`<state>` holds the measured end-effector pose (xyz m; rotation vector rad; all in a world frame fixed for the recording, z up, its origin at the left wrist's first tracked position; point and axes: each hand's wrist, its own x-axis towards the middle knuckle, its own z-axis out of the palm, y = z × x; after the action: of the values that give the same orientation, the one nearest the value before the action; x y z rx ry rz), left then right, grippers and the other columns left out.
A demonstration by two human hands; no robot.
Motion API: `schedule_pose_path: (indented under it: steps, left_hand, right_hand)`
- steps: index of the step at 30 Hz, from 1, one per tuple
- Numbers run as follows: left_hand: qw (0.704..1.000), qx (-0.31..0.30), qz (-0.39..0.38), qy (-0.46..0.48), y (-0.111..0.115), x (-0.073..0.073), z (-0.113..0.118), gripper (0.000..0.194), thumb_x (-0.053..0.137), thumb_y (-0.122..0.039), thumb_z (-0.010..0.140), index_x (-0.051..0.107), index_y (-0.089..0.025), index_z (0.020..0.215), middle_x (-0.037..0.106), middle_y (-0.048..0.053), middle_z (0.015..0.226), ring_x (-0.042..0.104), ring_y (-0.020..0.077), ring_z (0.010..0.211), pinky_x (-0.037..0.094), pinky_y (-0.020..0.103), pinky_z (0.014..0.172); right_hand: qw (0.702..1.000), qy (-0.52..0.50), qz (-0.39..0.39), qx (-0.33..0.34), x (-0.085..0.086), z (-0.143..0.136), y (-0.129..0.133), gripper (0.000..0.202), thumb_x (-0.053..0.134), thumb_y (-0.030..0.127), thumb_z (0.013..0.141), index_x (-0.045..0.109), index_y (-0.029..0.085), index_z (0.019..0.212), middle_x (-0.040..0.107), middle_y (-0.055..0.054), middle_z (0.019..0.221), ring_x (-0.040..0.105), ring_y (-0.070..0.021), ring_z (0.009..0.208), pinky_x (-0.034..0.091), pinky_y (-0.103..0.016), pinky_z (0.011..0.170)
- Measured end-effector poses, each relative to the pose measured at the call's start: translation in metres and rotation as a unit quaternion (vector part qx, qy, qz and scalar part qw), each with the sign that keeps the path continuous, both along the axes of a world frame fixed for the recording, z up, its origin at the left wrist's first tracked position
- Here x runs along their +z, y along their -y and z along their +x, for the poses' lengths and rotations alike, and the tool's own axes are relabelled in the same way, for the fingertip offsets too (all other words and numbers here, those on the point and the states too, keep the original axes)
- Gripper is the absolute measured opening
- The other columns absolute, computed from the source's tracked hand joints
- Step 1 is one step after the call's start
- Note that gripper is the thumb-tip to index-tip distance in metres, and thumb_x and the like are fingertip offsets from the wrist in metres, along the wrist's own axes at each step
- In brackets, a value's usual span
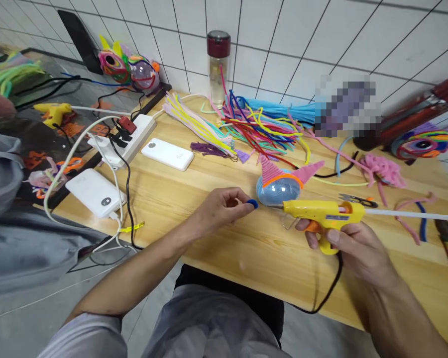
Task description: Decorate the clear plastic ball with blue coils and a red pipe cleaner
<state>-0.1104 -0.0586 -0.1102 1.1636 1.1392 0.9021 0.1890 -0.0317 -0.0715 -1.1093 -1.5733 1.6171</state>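
My right hand [353, 246] is wrapped round the handle of a yellow hot glue gun [321, 213], which points left. A long white glue stick [414, 214] runs out of its back end. Between thumb and fingers, my left hand [226, 211] pinches a small dark-blue round piece [253, 204], close to the nozzle but apart from it. Just behind the nozzle sits a clear bluish ball [278, 190] with an orange band and two pink pointed ears [271, 170]. The gun hides part of the ball's lower edge.
Bundles of coloured pipe cleaners [261, 124] lie along the wall beside a lidded bottle [219, 67]. Small snips [358, 200] rest behind the gun. Power banks [168, 153] and a corded power strip [127, 141] stand left. The gun's black cord [334, 288] hangs over the front edge.
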Motion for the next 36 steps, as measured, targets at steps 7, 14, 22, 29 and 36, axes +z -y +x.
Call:
schedule_pose_path:
  steps: [7,14,22,29,36]
  left_hand:
    - [0.925,-0.127,0.067,-0.352,0.010,0.015,-0.006,0.029,0.061,-0.041,0.101,0.069,-0.020,0.082,0.067,0.002,0.076,0.055,0.0159,0.067,0.034,0.030,0.063]
    - [0.882,-0.030,0.145,-0.448,0.031,0.008,-0.011,0.022,0.075,-0.031,0.094,0.067,-0.021,0.111,0.072,0.004,0.100,0.066,0.0189,0.082,0.048,0.031,0.073]
    - [0.878,-0.062,0.199,-0.431,0.031,-0.014,0.013,0.038,0.068,-0.027,0.098,0.066,-0.023,0.136,0.070,0.009,0.118,0.070,0.0205,0.094,0.058,0.034,0.084]
    - [0.836,-0.123,0.201,-0.495,0.017,-0.013,0.026,0.034,0.058,-0.027,0.103,0.069,-0.024,0.135,0.068,0.011,0.120,0.070,0.0238,0.098,0.056,0.034,0.078]
    - [0.826,-0.098,0.217,-0.511,0.025,-0.011,0.014,0.028,0.066,-0.037,0.101,0.071,-0.018,0.121,0.069,0.012,0.114,0.069,0.0266,0.100,0.058,0.039,0.083]
  right_hand:
    - [1.000,0.006,-0.007,0.001,-0.005,0.005,-0.002,0.041,0.083,0.063,0.085,0.084,0.022,0.087,0.081,-0.012,0.090,0.062,-0.0178,0.061,0.050,-0.032,0.058]
    - [0.999,0.038,0.002,0.025,-0.005,0.001,0.003,0.047,0.079,0.067,0.087,0.081,0.021,0.078,0.078,-0.009,0.082,0.067,-0.0203,0.070,0.058,-0.032,0.064]
    - [0.992,0.098,0.070,-0.048,0.003,0.017,0.029,0.044,0.075,0.063,0.091,0.078,0.026,0.069,0.083,-0.011,0.098,0.076,-0.0253,0.089,0.061,-0.029,0.063]
    - [0.994,0.091,0.035,-0.042,-0.022,0.029,0.045,0.038,0.074,0.057,0.095,0.078,0.024,0.076,0.080,-0.010,0.086,0.072,-0.0199,0.074,0.061,-0.027,0.061]
    - [0.994,0.095,0.035,-0.039,-0.023,0.028,0.046,0.042,0.074,0.059,0.094,0.077,0.023,0.074,0.081,-0.012,0.092,0.074,-0.0209,0.079,0.061,-0.027,0.063]
